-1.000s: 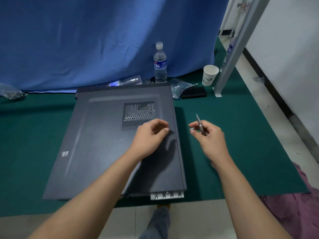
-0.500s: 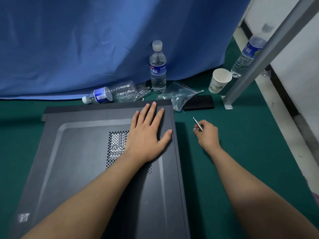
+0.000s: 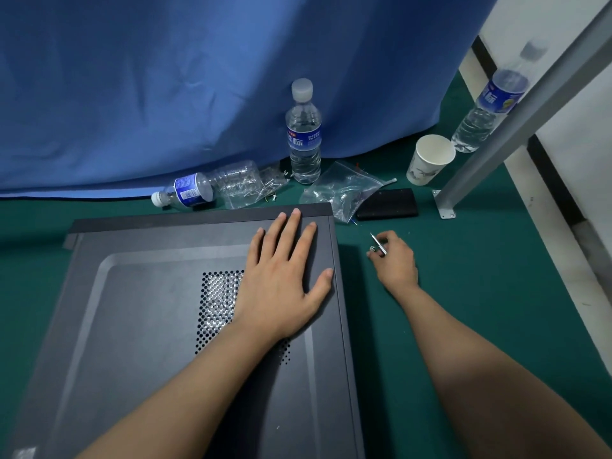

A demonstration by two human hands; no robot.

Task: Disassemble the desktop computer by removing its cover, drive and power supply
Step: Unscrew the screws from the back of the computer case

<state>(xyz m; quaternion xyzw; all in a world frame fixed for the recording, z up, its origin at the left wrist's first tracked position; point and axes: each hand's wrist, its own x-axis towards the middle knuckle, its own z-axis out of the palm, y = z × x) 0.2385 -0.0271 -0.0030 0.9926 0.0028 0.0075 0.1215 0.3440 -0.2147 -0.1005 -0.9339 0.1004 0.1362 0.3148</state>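
The computer case [image 3: 159,326] lies flat on its side on the green surface [image 3: 480,293], its dark grey cover [image 3: 139,293] facing up and still in place. A patch of small round vent holes [image 3: 217,303] sits in the middle of the cover, partly hidden under the left wrist.

The left hand [image 3: 281,276] lies flat on the cover near its far right corner, fingers straight and slightly spread, palm down, thumb reaching toward the right edge of the case. It grasps nothing.

The right hand [image 3: 394,256] rests on the green surface just beside the right edge of the case, apart from it. Its fingers are curled round a thin silver screwdriver [image 3: 377,242], whose tip points up and away toward the far side; a small silvery bit, perhaps a screw, shows at the fingertips, too small to tell.

Beyond the case, against a blue curtain [image 3: 198,94], one water bottle [image 3: 304,134] stands upright and another bottle [image 3: 202,190] lies on its side. Near them lie a clear plastic bag [image 3: 341,190] with small parts, a flat black object [image 3: 387,204] touching the bag, and a white paper cup [image 3: 429,160]. A grey metal post [image 3: 516,127] slants up at the right, with a third bottle [image 3: 490,107] behind it
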